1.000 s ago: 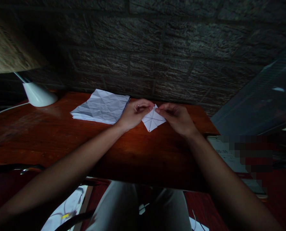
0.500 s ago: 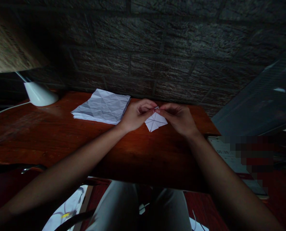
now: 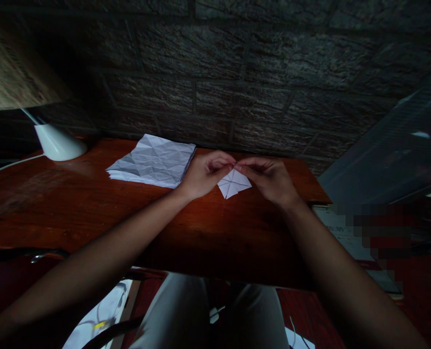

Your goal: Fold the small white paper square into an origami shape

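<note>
A small white creased paper square (image 3: pixel 233 184) lies on the red-brown wooden desk (image 3: pixel 92 208), near its back edge. My left hand (image 3: pixel 204 172) and my right hand (image 3: pixel 268 177) meet at the paper's far corner, and both pinch it there with thumb and fingertips. The fingers of both hands are curled. The paper's near corner points toward me and rests on the desk.
A stack of creased white sheets (image 3: pixel 153 160) lies left of my hands. A white lamp base (image 3: pixel 57 141) stands at the back left under its shade (image 3: pixel 12 72). A dark brick wall (image 3: pixel 237 72) runs behind the desk. Papers (image 3: pixel 95 312) lie on the floor.
The paper's far corner has been folded down toward its middle, and both hands have closed in on it. The paper looks smaller than a second ago.
</note>
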`<state>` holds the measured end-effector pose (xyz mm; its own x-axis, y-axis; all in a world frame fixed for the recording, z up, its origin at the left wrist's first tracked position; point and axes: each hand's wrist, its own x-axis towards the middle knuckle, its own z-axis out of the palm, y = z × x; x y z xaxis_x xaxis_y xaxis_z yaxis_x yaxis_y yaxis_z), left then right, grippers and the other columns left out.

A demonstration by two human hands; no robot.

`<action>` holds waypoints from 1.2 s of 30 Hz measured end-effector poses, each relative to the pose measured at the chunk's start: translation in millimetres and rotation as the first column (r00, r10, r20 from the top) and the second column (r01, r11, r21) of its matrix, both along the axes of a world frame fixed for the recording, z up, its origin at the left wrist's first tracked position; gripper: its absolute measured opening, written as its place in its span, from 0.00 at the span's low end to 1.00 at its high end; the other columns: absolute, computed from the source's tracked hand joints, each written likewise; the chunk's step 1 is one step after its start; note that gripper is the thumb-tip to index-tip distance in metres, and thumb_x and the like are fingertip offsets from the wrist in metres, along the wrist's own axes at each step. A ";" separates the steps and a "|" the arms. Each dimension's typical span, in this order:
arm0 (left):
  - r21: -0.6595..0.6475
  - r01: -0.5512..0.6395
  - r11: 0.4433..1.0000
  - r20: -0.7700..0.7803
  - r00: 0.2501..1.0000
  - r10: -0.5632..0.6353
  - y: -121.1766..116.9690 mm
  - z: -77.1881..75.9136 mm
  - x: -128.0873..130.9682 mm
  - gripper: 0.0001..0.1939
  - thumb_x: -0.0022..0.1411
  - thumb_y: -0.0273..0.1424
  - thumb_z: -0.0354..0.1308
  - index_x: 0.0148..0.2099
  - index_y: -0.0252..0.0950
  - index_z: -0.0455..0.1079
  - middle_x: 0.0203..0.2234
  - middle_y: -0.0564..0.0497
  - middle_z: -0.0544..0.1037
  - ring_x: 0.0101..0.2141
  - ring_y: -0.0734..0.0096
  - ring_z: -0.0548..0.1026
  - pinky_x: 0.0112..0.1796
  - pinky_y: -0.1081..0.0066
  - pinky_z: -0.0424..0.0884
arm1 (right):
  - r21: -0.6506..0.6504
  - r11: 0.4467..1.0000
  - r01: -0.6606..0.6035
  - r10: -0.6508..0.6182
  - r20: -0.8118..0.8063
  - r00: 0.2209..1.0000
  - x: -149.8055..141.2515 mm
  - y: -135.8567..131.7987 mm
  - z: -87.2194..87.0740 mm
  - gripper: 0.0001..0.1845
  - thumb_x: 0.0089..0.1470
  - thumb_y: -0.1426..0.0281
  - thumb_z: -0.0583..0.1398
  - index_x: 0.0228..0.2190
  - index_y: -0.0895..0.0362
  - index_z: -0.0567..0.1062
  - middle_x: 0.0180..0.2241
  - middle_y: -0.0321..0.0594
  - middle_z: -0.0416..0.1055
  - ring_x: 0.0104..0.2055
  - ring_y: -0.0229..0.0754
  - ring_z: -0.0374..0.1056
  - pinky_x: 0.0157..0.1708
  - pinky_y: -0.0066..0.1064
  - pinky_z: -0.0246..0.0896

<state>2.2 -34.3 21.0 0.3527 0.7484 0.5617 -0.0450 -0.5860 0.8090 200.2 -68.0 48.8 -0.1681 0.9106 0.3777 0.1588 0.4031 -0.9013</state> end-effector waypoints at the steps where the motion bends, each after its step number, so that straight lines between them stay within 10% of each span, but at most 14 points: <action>1: 0.005 -0.002 1.000 0.000 1.000 0.002 0.3 -0.1 0.1 0.06 0.65 0.30 0.65 0.44 0.37 0.77 0.39 0.49 0.87 0.41 0.67 0.85 0.44 0.66 0.80 | -0.001 1.000 -0.001 0.001 -0.004 1.000 -0.2 0.0 0.1 0.15 0.48 0.51 0.76 0.32 0.47 0.88 0.36 0.36 0.86 0.37 0.44 0.78 0.44 0.42 0.75; 36: 0.014 -0.098 0.995 -0.023 0.995 0.098 -4.1 0.4 1.9 0.07 0.67 0.32 0.63 0.44 0.37 0.81 0.38 0.48 0.87 0.33 0.71 0.82 0.33 0.72 0.75 | -0.011 1.000 0.022 -0.022 -0.073 0.997 -1.6 3.0 1.9 0.24 0.44 0.53 0.78 0.37 0.51 0.78 0.35 0.37 0.82 0.36 0.43 0.77 0.40 0.39 0.74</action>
